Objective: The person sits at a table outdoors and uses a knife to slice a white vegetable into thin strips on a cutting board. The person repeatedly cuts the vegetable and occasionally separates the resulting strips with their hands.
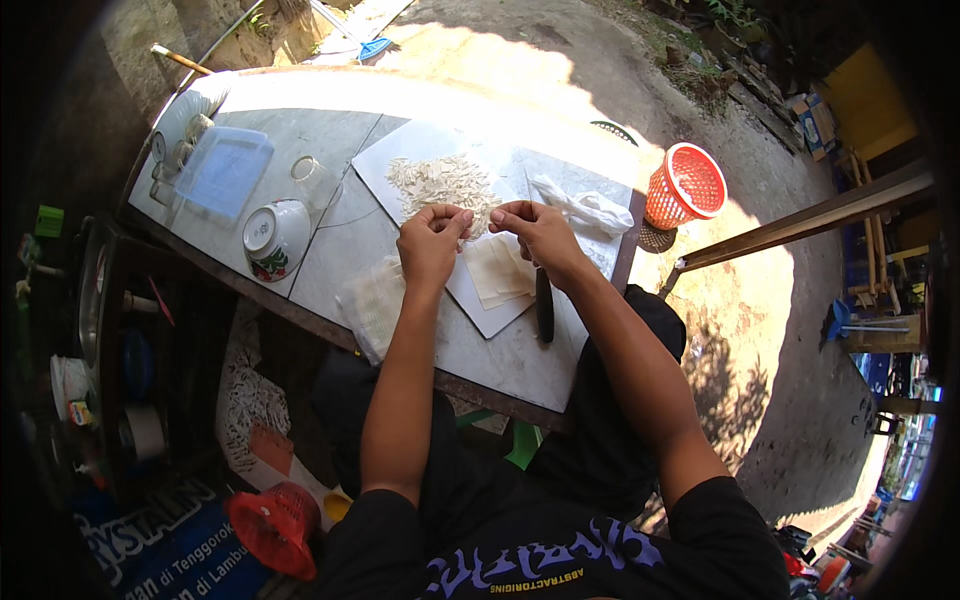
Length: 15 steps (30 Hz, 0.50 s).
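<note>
My left hand (pixel 433 244) and my right hand (pixel 544 238) face each other over a white board (pixel 379 161). Thumb and forefinger of each are pinched together on what looks like small pale dough strips, mostly hidden by the fingertips. Just beyond them lies a loose pile of cut dough strips (pixel 439 182). Square dough sheets (pixel 495 274) rest on the near part of the board. Below my right hand, a knife with a black handle (pixel 545 307) lies partly hidden, its thin blade pointing away. Beside my left forearm is a clear plastic pack (pixel 371 304) of pale sheets.
An upturned white bowl (pixel 264 232), a glass (pixel 311 180) and a plastic container lid (pixel 225 165) occupy the left of the tiled table (pixel 337 255). A white cloth (pixel 589 206) lies right of the pile. Past the right edge stands an orange basket (pixel 667 195) near a wooden post (pixel 780 223).
</note>
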Tool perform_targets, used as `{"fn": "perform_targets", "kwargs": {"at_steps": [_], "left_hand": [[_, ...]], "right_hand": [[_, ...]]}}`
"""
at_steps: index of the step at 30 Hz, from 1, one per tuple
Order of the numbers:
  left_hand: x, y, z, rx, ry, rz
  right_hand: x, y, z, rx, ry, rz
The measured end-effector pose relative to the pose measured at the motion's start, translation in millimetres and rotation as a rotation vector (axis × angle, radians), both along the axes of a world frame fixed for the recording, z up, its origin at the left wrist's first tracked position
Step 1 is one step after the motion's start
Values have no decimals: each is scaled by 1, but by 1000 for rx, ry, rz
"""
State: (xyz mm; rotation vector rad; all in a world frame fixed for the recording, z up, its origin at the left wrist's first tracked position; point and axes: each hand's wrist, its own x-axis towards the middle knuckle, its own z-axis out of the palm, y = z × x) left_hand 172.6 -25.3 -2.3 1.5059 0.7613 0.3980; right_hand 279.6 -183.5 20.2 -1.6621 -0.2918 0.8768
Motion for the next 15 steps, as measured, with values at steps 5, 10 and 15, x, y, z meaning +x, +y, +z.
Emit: {"fn": "perform_targets", "kwargs": {"at_steps": [5, 10, 15], "left_hand": [[1, -4, 8, -140, -123, -101], [-2, -4, 15, -126, -88, -192], [-2, -3, 18, -151, -89, -241]], "right_hand": [[-1, 0, -1, -2, -22, -12], [-3, 1, 4, 28, -14, -12], [-2, 1, 2, 19, -10, -6]]}}
